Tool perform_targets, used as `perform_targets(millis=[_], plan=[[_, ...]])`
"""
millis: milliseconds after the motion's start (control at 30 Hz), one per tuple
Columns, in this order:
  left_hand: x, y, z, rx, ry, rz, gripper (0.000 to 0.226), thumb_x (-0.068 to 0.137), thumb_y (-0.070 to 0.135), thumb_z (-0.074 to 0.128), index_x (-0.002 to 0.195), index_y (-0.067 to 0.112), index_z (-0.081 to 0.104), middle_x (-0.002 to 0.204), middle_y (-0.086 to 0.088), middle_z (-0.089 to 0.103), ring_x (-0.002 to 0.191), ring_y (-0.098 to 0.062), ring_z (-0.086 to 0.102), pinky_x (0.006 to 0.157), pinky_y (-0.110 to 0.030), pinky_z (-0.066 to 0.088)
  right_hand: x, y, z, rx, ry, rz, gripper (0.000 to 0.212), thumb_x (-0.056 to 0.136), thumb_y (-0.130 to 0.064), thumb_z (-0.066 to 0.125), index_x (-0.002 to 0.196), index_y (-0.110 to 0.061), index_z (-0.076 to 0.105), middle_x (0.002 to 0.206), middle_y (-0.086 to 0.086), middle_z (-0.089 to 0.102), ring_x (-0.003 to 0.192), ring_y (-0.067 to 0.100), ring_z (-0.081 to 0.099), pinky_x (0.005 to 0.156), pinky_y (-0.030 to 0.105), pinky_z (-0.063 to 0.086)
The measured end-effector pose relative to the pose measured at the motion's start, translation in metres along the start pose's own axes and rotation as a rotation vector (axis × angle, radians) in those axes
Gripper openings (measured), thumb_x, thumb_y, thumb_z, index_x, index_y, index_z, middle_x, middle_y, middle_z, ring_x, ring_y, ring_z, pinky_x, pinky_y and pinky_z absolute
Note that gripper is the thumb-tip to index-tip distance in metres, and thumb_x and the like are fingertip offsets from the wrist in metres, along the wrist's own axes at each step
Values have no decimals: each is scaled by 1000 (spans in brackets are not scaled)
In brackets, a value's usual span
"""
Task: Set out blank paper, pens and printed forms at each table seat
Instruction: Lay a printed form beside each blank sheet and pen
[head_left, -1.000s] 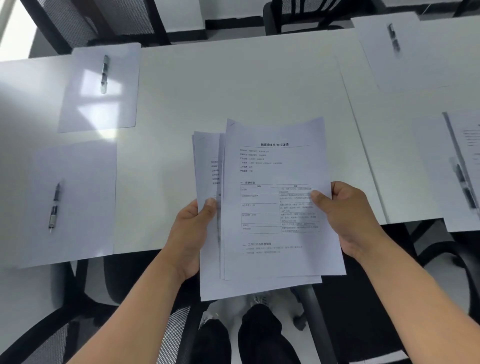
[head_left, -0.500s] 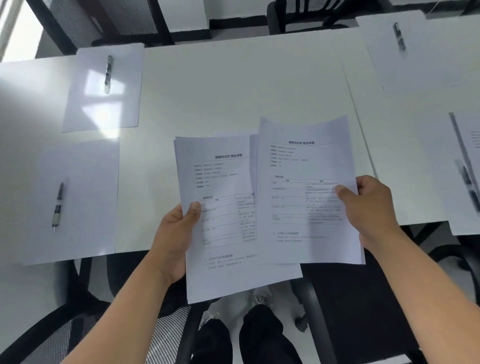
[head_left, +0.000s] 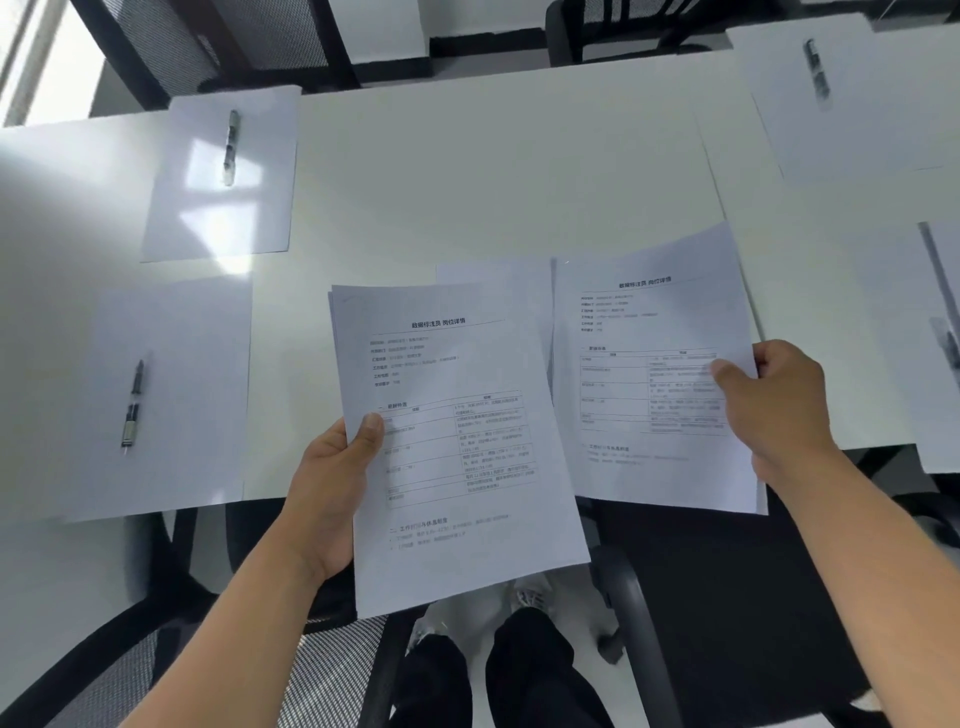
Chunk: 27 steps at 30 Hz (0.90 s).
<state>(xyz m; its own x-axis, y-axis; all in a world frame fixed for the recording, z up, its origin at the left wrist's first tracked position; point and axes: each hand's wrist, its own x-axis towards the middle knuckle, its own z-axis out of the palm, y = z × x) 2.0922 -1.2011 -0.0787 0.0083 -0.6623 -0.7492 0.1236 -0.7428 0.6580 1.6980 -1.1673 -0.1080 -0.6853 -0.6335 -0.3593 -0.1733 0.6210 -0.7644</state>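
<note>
So far the surface (head_left: 493, 182) has blank sheets with pens at the near-left (head_left: 171, 400) and far-left seats (head_left: 223, 176) but no forms there, while the left hand (head_left: 332, 483) pinches the remaining stack of forms (head_left: 457, 441) and the right hand (head_left: 779, 410) pinches one separated form (head_left: 649, 374) above the near edge.

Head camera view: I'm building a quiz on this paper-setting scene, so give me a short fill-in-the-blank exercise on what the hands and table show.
1. The left hand holds a ____ of printed forms.
2. The right hand pinches a single printed form by its ____ edge.
3. On the near-left blank sheet lies a ____.
4. The sheets lie on a ____ table.

Missing words: stack; right; pen; white
</note>
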Motion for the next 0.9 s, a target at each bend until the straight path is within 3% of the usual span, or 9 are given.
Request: perform_targets(millis=[200,533,733,900], plan=[[0,-1,-3,-14,4,-1,27,112,31,58,131,22,75,122,-11,82,101,-36,82,87,-58,65,3,-5,4,-68,-25,-68,4,107,-17,67,108,-14,65,100,-11,68,91,17,68,83,35,56],[0,-1,3,-8,-8,-8,28,112,31,58,132,21,75,124,-12,82,108,-40,79,92,-60,64,14,-15,18,-79,-67,-105,10,106,-19,70,113,-13,65,100,-10,68,90,10,68,71,26,51],[-1,3,8,3,-28,5,28,112,33,58,131,22,76,125,-11,81,111,-40,78,96,-63,62,14,-18,17,-105,-54,-82,27,99,-27,79,121,-16,67,109,1,74,102,27,74,92,47,63],[-2,8,13,9,-46,18,29,111,33,59,132,21,74,125,-12,81,115,-43,77,101,-67,59,9,-22,14,-182,-34,-101,45,99,-28,79,139,-15,62,124,0,64,113,24,65,89,37,51]])
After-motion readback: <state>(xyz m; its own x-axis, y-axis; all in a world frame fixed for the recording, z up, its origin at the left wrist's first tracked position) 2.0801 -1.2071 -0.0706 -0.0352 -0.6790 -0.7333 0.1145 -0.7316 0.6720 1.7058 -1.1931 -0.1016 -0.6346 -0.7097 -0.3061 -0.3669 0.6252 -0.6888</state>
